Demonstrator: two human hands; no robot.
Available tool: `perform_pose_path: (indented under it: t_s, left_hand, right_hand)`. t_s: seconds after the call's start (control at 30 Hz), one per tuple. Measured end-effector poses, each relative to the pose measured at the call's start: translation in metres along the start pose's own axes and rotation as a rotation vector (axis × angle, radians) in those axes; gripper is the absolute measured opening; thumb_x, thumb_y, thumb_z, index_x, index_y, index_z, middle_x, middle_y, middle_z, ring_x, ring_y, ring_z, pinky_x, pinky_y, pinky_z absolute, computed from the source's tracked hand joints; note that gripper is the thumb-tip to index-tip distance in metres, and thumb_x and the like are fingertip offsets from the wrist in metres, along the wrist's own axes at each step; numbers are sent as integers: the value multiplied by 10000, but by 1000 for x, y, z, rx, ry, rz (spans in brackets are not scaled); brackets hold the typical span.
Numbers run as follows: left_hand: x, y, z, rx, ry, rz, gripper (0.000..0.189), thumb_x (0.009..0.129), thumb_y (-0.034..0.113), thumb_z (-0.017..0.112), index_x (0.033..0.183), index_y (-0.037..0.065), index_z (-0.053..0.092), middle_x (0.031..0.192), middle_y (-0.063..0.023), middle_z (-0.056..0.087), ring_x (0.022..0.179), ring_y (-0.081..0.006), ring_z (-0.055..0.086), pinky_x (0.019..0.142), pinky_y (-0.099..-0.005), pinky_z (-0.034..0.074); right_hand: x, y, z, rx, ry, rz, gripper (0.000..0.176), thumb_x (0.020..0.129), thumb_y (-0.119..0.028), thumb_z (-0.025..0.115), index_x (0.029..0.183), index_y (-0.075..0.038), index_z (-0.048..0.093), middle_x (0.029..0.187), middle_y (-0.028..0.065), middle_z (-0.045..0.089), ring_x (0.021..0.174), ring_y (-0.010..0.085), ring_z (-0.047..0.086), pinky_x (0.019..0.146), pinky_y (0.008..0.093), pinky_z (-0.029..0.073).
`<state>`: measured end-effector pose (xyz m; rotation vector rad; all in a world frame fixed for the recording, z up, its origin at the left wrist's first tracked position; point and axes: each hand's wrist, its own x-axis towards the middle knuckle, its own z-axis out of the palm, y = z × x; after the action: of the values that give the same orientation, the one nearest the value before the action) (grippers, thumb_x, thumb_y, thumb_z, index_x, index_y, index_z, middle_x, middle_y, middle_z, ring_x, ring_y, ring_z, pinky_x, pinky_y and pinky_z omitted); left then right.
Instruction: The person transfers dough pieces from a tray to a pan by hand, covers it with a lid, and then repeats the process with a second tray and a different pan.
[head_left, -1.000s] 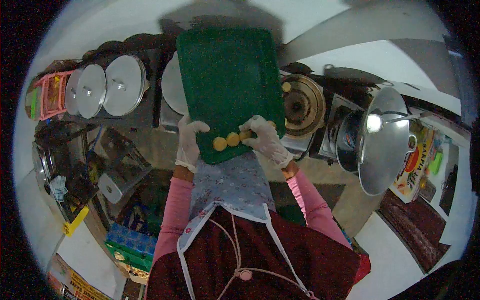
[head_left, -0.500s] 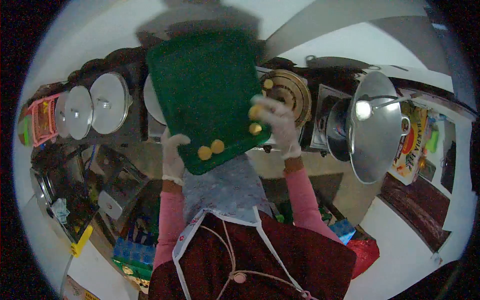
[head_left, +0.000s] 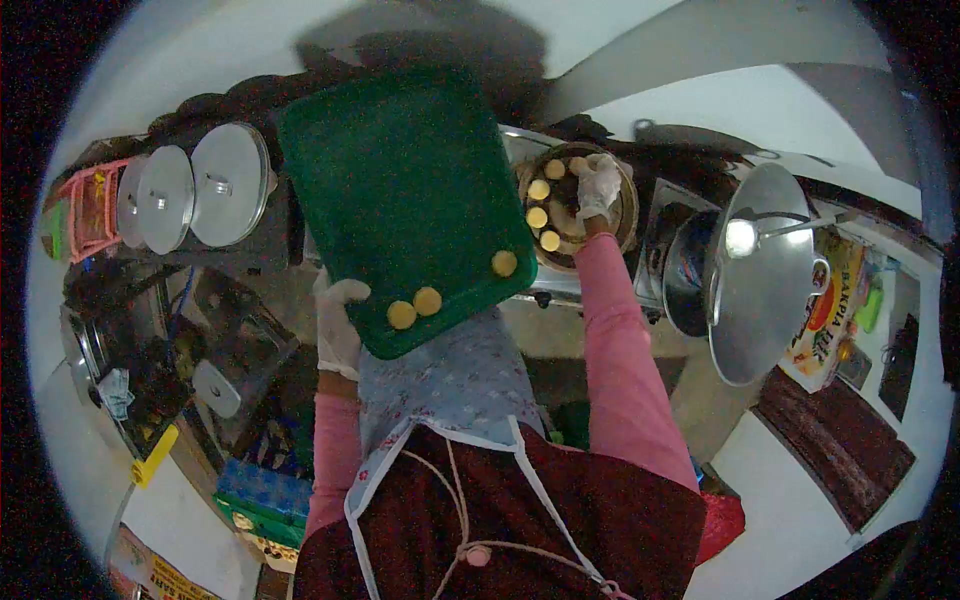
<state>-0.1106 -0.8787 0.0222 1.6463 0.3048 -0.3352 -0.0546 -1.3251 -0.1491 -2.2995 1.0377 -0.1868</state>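
Note:
Gloved in white, my left hand (head_left: 341, 318) grips the lower left edge of a green tray (head_left: 400, 180), which is tilted over the stove. Three round yellowish pieces lie near the tray's lower edge, one of them (head_left: 504, 263) at the right corner. My right hand (head_left: 598, 186), also gloved, is over the round pan (head_left: 627, 215) on the burner, fingers closed and pointing down. What its fingertips hold, if anything, is too small to tell. Several round pieces (head_left: 537, 217) sit along the pan's left and upper side.
Metal lids (head_left: 228, 185) and a pink basket (head_left: 92, 210) stand at the left. On the right are a large metal pan or lid (head_left: 762, 285) tilted upright over another burner, and a printed box (head_left: 828, 320). A stool (head_left: 216, 388) is below left.
My right hand has moved from the tray's right edge to the pan. Fewer pieces are on the tray, and more of the pan's pieces show. The tray has shifted slightly left.

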Motion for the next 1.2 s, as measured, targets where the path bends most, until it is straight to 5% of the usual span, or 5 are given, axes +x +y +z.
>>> perform_pose_path:
  t_s: [0.33, 0.47, 0.7, 0.83, 1.2]
  left_hand:
    - [3, 29, 19, -234, 58, -161, 341, 764, 169, 559, 1071, 29, 606, 1140, -85, 586, 1056, -180, 549, 953, -287, 423]
    - [5, 50, 32, -210, 11, -97, 390, 751, 158, 555, 1113, 21, 601, 1123, -76, 608, 1037, -183, 566, 947, -287, 429]
    - [17, 60, 45, -396, -128, -182, 531, 659, 52, 546, 1186, 5, 588, 1096, -71, 644, 972, -193, 615, 866, -288, 487]
    - [16, 65, 45, -374, -159, -112, 576, 629, -1, 532, 1203, 0, 581, 1106, -74, 640, 965, -202, 621, 853, -291, 497]
    - [15, 44, 53, -332, -181, -188, 618, 618, 24, 527, 1233, -15, 561, 1118, -79, 630, 966, -199, 604, 859, -286, 483]
  right_hand:
    - [13, 23, 15, -143, 118, -139, 200, 760, -280, 735, 869, -112, 732, 844, 148, 698, 800, 325, 673, 756, 424, 527]
    - [-13, -16, -21, 461, 145, -67, 298, 779, -189, 683, 1028, -30, 721, 944, 157, 716, 913, 221, 686, 756, 332, 524]
    - [-143, -29, -43, 494, -522, -710, 331, 833, -215, 652, 1132, -77, 616, 998, 71, 623, 921, 250, 593, 767, 359, 514]
    - [-171, -71, -71, -464, -410, -968, 261, 794, -136, 625, 1047, -115, 682, 915, 84, 631, 875, 287, 595, 672, 392, 506]
    - [-180, -66, -84, -568, -492, -1001, 175, 727, -71, 618, 901, -89, 621, 868, 126, 576, 878, 320, 562, 642, 428, 485]
